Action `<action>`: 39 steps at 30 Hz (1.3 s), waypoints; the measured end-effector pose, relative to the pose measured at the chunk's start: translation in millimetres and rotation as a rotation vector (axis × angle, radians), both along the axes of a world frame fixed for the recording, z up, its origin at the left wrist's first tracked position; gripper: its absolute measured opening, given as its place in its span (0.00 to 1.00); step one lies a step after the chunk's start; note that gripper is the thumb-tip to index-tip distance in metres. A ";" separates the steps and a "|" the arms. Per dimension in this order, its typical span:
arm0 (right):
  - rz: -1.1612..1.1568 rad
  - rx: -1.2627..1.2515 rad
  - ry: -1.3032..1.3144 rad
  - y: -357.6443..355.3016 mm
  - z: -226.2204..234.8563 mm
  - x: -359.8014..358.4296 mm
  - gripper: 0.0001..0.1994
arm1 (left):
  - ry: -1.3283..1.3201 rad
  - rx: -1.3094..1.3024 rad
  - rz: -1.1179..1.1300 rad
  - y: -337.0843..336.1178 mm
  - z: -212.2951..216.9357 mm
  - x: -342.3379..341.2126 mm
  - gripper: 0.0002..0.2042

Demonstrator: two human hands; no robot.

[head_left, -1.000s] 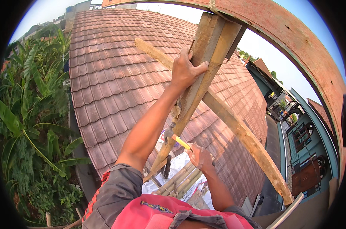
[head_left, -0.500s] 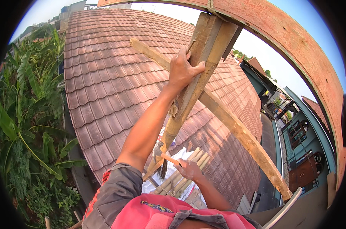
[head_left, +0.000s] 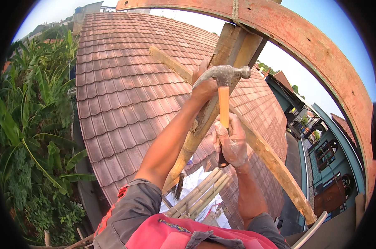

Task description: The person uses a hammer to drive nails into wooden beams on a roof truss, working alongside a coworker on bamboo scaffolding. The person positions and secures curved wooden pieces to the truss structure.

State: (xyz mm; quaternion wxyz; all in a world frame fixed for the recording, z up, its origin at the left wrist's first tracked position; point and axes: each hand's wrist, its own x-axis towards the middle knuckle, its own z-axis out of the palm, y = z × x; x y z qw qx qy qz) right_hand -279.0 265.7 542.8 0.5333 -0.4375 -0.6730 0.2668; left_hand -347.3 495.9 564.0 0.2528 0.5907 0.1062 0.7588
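Note:
My right hand, dusted with pale powder, is wrapped round the handle of a claw hammer. The steel head is raised in front of the timber post, its claw pointing left. Behind the hammer head, my left hand is closed at the post's upper part. A thin nail shows at its fingertips; the hammer hides most of these fingers. The post leans up to a red painted beam, and a bamboo pole runs down along it. A wooden plank crosses diagonally behind the post.
Brown roof tiles slope away below. Several cut bamboo poles lie over a white sheet near my body. Banana plants grow at the left. A teal building stands at the right, beyond a gutter.
My right hand has brought the hammer up from low beside the bamboo poles to the height of my left hand. The left hand stays at the post. The view has shifted slightly.

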 end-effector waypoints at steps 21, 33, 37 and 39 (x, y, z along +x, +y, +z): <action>0.140 -0.099 -0.055 49.8 95.3 -20.8 0.15 | -0.043 0.011 0.098 -9.0 6.1 -13.1 0.23; -0.257 0.242 -0.289 5.1 96.5 56.2 0.17 | -0.183 0.025 -0.175 -1.6 6.0 -0.6 0.22; -0.282 0.403 -0.578 26.8 124.7 43.5 0.12 | -0.227 0.017 -0.201 -10.0 8.8 10.8 0.23; -0.257 0.534 -0.646 47.2 135.1 23.5 0.10 | -0.190 -0.010 -0.204 -24.6 11.7 8.5 0.23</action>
